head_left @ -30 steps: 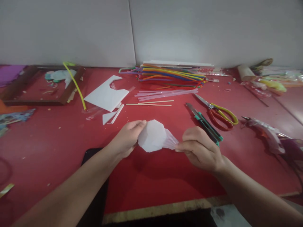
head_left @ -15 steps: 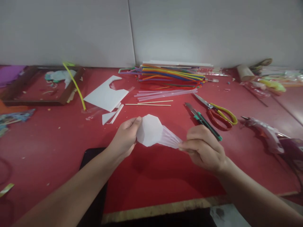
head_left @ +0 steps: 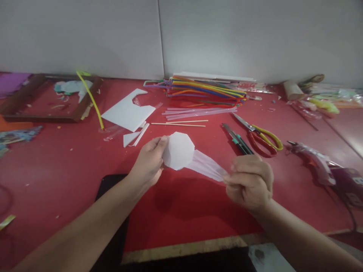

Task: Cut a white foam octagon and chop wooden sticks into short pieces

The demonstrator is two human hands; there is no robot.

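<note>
My left hand [head_left: 151, 160] pinches the left edge of a white, roughly round cut disc [head_left: 179, 151], thumb on top. From behind the disc's lower right a thin, pale pink, see-through strip [head_left: 205, 166] stretches out, creased lengthwise. Its far end is pinched between thumb and finger of my right hand [head_left: 249, 181], which looks slightly blurred. Both pieces are held above the red table. How the strip joins the disc is hidden behind it. Just beyond my right hand lies a green and black box cutter [head_left: 238, 139], partly covered by the hand.
Scissors [head_left: 259, 136] and a glue gun [head_left: 314, 160] lie to the right. Behind are thin sticks [head_left: 181, 123], pink strips [head_left: 195, 112] and colourful pipe cleaners [head_left: 207, 88]. A cut white sheet [head_left: 127, 113] and a brown tray [head_left: 42, 119] are left; a dark flat object [head_left: 113, 181] lies under my left forearm.
My right hand has moved to the right and slightly down, pulling the pink strip out longer from the disc. My left hand still holds the disc. The view has shifted slightly.
</note>
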